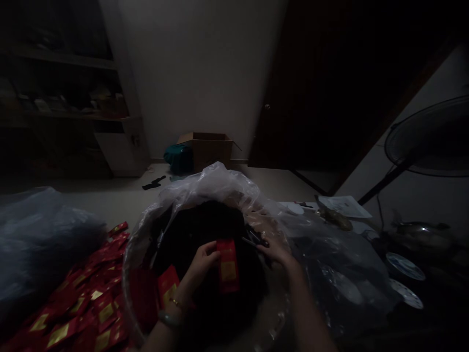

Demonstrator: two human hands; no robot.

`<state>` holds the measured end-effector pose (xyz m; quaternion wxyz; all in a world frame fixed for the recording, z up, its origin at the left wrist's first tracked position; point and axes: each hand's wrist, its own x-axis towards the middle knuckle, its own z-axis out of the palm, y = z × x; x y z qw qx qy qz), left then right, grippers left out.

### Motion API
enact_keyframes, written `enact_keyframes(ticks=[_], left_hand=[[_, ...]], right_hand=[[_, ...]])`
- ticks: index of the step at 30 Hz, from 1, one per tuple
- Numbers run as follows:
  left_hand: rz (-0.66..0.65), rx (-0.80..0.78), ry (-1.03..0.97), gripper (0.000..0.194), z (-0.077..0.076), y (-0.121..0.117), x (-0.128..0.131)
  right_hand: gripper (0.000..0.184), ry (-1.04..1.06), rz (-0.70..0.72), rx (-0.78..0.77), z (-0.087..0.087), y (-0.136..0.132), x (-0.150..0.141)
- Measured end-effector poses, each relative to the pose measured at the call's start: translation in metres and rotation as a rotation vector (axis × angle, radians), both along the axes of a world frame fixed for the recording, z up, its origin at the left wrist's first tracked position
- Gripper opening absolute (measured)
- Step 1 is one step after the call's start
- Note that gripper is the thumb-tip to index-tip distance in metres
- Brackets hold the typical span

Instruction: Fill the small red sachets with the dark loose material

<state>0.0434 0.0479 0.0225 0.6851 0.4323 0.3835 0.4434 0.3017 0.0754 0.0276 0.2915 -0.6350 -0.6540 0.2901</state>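
In the head view my left hand (pixel 204 259) pinches the edge of a red packet (pixel 227 266) with a gold label, upright over a dark heap. My right hand (pixel 273 250) grips a thin metal tool (pixel 250 241); two narrow prongs show, but dim light hides its exact kind. Both hands are above a wide round tub (pixel 128 274) lined with clear plastic (pixel 216 178). Inside is a dark loose mass (pixel 205 222), too dark to identify. More red packets (pixel 169 286) lean inside the tub by my left wrist.
Many red packets (pixel 104 310) lie piled left of the tub, beside a large plastic bag (pixel 44 239). Clear plastic sheeting (pixel 340 274) covers the right side, near bowls (pixel 405 266). A fan (pixel 432 139) stands right. Behind are a cardboard box (pixel 212 149) and a teal bag (pixel 178 157).
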Motion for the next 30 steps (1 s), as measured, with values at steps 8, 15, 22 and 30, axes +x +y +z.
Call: enact_keyframes(ticks=[8, 15, 22, 30], left_hand=[[0.023, 0.045, 0.074, 0.031, 0.001, -0.001, -0.001], [0.109, 0.188, 0.322, 0.027, 0.005, -0.001, 0.000], [0.083, 0.232, 0.338, 0.040, 0.001, -0.001, 0.003], [0.251, 0.279, 0.614, 0.043, -0.002, 0.006, -0.004]], right_hand=[[0.028, 0.208, 0.122, 0.031, 0.015, -0.010, -0.091], [0.026, 0.318, 0.202, -0.116, 0.023, -0.021, -0.095], [0.021, 0.336, 0.139, -0.215, 0.031, -0.021, -0.084], [0.034, 0.431, -0.138, -0.004, 0.041, -0.015, -0.047]])
